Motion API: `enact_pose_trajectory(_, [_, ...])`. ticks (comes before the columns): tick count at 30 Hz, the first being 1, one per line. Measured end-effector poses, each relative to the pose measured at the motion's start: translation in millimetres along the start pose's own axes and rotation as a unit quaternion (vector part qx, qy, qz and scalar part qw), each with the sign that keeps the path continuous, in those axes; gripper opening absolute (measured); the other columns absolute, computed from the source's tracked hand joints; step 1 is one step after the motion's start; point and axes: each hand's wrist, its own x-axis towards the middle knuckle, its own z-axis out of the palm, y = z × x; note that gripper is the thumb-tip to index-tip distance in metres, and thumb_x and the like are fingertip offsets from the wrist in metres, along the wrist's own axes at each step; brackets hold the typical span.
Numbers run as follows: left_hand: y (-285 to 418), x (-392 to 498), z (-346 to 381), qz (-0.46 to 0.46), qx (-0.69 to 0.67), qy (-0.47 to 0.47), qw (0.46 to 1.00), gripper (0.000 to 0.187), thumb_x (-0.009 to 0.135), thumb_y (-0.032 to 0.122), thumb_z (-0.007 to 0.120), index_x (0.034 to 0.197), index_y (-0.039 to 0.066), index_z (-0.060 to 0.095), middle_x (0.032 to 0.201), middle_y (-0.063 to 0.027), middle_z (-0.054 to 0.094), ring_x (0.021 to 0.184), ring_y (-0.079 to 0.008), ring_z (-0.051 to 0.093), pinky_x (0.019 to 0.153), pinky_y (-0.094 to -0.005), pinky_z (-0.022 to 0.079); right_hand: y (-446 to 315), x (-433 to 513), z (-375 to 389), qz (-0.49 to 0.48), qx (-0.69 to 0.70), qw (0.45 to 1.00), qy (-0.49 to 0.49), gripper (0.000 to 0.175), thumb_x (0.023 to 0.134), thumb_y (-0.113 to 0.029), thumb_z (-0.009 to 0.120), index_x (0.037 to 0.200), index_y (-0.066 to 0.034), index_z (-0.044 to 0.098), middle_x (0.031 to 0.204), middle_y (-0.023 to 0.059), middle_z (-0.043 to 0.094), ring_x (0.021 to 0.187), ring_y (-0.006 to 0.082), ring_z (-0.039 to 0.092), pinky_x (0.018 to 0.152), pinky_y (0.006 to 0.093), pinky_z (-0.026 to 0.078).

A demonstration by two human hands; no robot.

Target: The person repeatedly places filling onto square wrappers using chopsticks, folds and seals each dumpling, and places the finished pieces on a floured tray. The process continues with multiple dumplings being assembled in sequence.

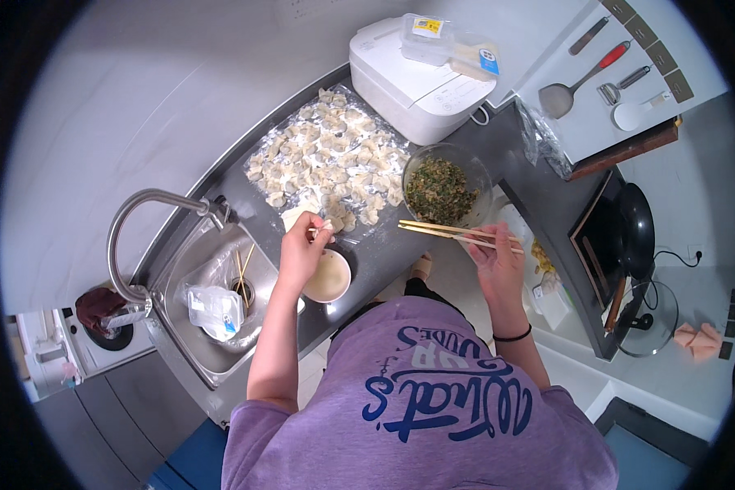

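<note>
My left hand [302,250] pinches a small folded dumpling [326,226] above the counter, partly hidden by the fingers. Just below it stands a bowl of cloudy liquid [327,277]. A stack of pale dough wrappers [294,215] lies behind that hand. My right hand [500,263] grips a pair of wooden chopsticks [429,229], whose tips point left, near the front of a glass bowl [487,177]. Chopped green and brown filling [442,191] is in this bowl. Many wrapped dumplings [337,147] cover a floured plastic sheet at the back.
At left is a steel sink [211,370] with a curved faucet [119,226], plastic containers [215,311] and chopsticks inside. A white rice cooker [404,73] stands behind the dumplings. On the right are an open drawer [548,300], a black wok [637,229] and a glass lid [664,318].
</note>
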Motion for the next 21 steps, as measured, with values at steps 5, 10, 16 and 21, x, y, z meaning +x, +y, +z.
enact_pose_trajectory(5, [-9,66,22,-0.104,-0.214,-0.079,0.968,0.017,0.096,0.02,0.063,0.098,0.003,0.062,0.078,0.0005,0.063,0.067,-0.008,0.062,0.055,-0.0218,0.045,-13,17,-16,-0.02,0.004,1.0,0.015,0.033,0.102,-0.029,0.05,0.1,0.0016,0.061,0.097,0.0159,0.068,0.09,0.0233,0.069,0.073,0.0274,0.059])
enact_pose_trajectory(10, [-11,134,39,-0.075,-0.14,-0.061,0.985,0.02,0.097,0.024,0.059,0.103,0.005,0.064,0.083,0.0008,0.062,0.075,-0.0085,0.061,0.058,-0.0227,0.047,-25,36,-31,-0.045,0.005,0.998,0.048,0.032,0.102,-0.029,0.05,0.099,0.0009,0.061,0.098,0.0152,0.067,0.09,0.0227,0.069,0.073,0.0279,0.059])
enact_pose_trajectory(16, [-21,235,62,-0.016,-0.137,-0.009,0.99,0.012,0.085,0.012,0.063,0.093,0.004,0.062,0.077,-0.0014,0.062,0.069,-0.0084,0.059,0.058,-0.0243,0.047,-38,61,-36,-0.047,-0.001,0.997,0.068,0.031,0.102,-0.03,0.05,0.096,-0.0022,0.062,0.094,0.0138,0.068,0.088,0.0195,0.069,0.07,0.0257,0.058])
enact_pose_trajectory(21, [-31,297,76,0.044,0.052,0.002,0.998,0.018,0.085,0.015,0.059,0.102,0.006,0.06,0.078,-0.0052,0.063,0.072,-0.0156,0.061,0.065,-0.0302,0.049,-43,79,-34,-0.05,0.006,0.996,0.075,0.032,0.101,-0.03,0.051,0.098,0.0001,0.061,0.096,0.0158,0.068,0.086,0.0212,0.069,0.07,0.0272,0.059])
